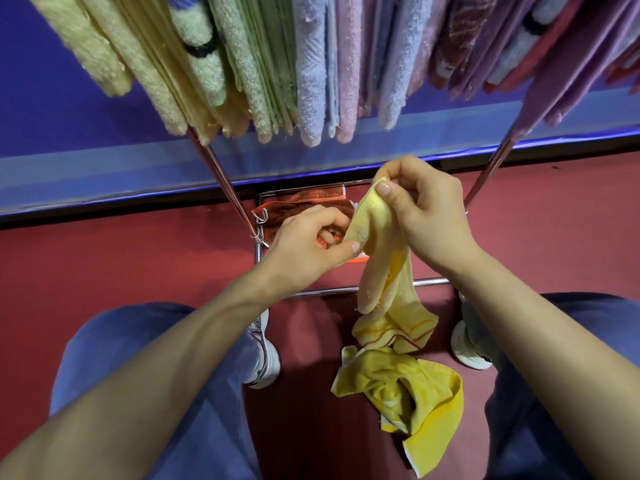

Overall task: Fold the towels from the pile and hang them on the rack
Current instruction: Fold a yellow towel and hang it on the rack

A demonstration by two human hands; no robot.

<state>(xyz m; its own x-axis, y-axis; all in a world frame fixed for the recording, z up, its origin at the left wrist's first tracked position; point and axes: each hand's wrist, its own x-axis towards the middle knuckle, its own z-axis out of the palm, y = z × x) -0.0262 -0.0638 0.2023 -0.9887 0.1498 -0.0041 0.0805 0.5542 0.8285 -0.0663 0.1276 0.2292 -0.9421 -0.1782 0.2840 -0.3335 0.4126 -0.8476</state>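
Note:
A pale yellow towel (384, 271) hangs in front of me, its striped lower end reaching down to the floor. My right hand (426, 213) pinches its top corner between thumb and fingers. My left hand (308, 244) pinches the towel's left edge a little lower. A brighter yellow towel (405, 393) lies crumpled on the red floor between my feet. Above, several folded towels (311, 64) in yellow, green, blue, pink and purple hang side by side on the rack.
The rack's chrome legs (225, 188) slant down to a chrome base bar (332, 289) on the red carpet. An orange-red towel (304, 206) lies behind my hands inside the base. My knees and white shoes (467, 344) flank the floor pile. A blue wall stands behind.

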